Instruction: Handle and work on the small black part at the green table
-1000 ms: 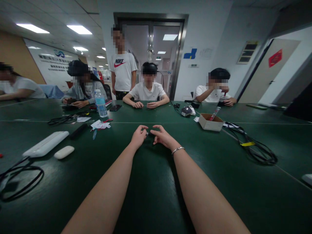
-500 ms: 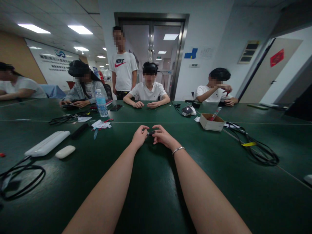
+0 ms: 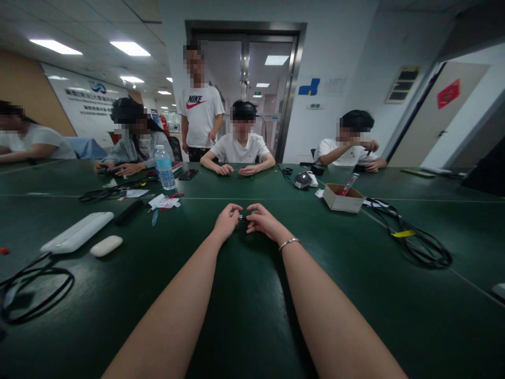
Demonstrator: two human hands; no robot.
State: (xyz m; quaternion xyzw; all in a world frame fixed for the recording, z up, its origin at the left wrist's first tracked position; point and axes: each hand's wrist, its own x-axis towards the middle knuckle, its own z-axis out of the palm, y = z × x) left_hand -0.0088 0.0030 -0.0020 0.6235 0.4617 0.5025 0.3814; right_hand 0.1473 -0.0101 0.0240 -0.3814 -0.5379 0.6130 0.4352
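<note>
Both my arms stretch out over a dark green table (image 3: pixel 252 295). My left hand (image 3: pixel 224 221) and my right hand (image 3: pixel 263 221) meet at the table's middle, fingers curled and pinched together on a small dark object (image 3: pixel 242 217) with a light metallic end. The object rests low on the table between the fingertips; most of it is hidden by my fingers. A silver bracelet (image 3: pixel 288 243) sits on my right wrist.
A white keyboard (image 3: pixel 77 232) and white mouse (image 3: pixel 105 245) lie at left, with a black cable loop (image 3: pixel 35 289). A water bottle (image 3: pixel 164 167), a cardboard box (image 3: pixel 341 198) and coiled cables (image 3: pixel 418 245) are farther out. Several people sit or stand across the table.
My right hand's fingers have closed in from a looser spread and now pinch the small object together with my left hand. My arms stay in place.
</note>
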